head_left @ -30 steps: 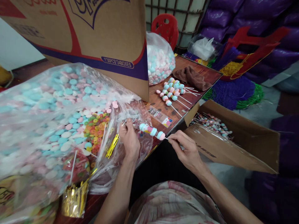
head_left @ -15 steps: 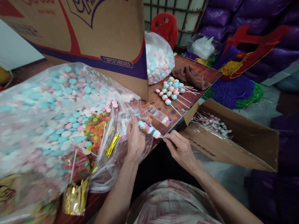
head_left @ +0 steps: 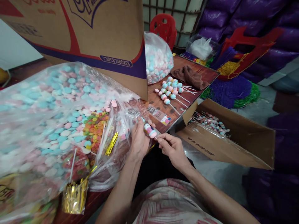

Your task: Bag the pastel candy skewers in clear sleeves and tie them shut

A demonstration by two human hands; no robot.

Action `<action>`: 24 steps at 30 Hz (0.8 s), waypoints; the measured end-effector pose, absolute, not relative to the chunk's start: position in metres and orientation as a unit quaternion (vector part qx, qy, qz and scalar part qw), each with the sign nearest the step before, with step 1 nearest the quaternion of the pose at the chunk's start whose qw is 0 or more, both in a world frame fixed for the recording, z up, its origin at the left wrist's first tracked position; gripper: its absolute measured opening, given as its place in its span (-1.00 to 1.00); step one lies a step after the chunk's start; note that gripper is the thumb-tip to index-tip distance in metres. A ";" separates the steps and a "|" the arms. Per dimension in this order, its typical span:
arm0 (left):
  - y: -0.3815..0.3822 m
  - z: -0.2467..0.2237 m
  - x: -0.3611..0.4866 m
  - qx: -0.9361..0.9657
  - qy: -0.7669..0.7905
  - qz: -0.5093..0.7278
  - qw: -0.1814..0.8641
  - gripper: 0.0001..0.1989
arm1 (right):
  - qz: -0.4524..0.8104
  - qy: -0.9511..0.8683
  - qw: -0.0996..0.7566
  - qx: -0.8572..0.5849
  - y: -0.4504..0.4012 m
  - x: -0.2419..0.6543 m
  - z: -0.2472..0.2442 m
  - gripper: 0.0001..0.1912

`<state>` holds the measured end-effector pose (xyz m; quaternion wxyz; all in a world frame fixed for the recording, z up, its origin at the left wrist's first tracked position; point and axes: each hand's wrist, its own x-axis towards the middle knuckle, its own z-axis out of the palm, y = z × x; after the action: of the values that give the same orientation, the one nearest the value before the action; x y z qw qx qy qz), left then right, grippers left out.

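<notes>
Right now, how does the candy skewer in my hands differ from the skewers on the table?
The held skewer is between your left hand and right hand; the piled skewers lie on the table. The held skewer has printed wrapping; the piled skewers look bare. Both carry pastel candies.

Illumination moderate over the reddish-brown patterned tabletop; dim at right, where stacked glossy purple plastic sacks darken, showing highlights only. Deep shadow below the table edge. Glare streaks the large clear plastic bag of pastel candies — lower-left area blurred. Fine detail soft on the pastel candy skewer. Wide-angle stretch at edges — printed brown cardboard carton leaning, lower lettering legible
</notes>
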<state>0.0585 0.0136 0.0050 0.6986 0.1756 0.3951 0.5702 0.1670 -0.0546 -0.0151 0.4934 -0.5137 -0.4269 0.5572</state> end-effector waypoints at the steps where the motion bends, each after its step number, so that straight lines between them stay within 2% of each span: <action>1: 0.013 0.004 0.059 0.182 0.391 0.560 0.707 -0.61 | 0.578 -0.395 0.498 -0.511 -0.054 0.165 -0.015 -0.78; 4: 0.008 0.002 0.062 0.205 0.368 0.534 0.733 -0.62 | 0.566 -0.357 0.524 -0.527 -0.048 0.155 -0.014 -0.76; 8: 0.006 0.002 0.061 0.234 0.369 0.516 0.737 -0.62 | 0.499 -0.394 0.538 -0.554 -0.043 0.147 -0.010 -0.73; 13: 0.014 0.002 0.049 0.223 0.397 0.547 0.702 -0.69 | 0.487 -0.516 0.436 -0.554 -0.054 0.164 -0.004 -0.70; 16: 0.014 0.001 0.047 0.223 0.389 0.545 0.709 -0.71 | 0.526 -0.511 0.402 -0.548 -0.059 0.172 -0.004 -0.69; 24: 0.002 0.006 0.049 0.266 0.390 0.501 0.725 -0.59 | 0.490 -0.493 0.448 -0.563 -0.057 0.158 -0.008 -0.65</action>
<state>0.0494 0.0025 0.0060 0.7252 0.2664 0.3897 0.5013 0.1578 -0.0567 -0.0078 0.4476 -0.5625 -0.4929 0.4901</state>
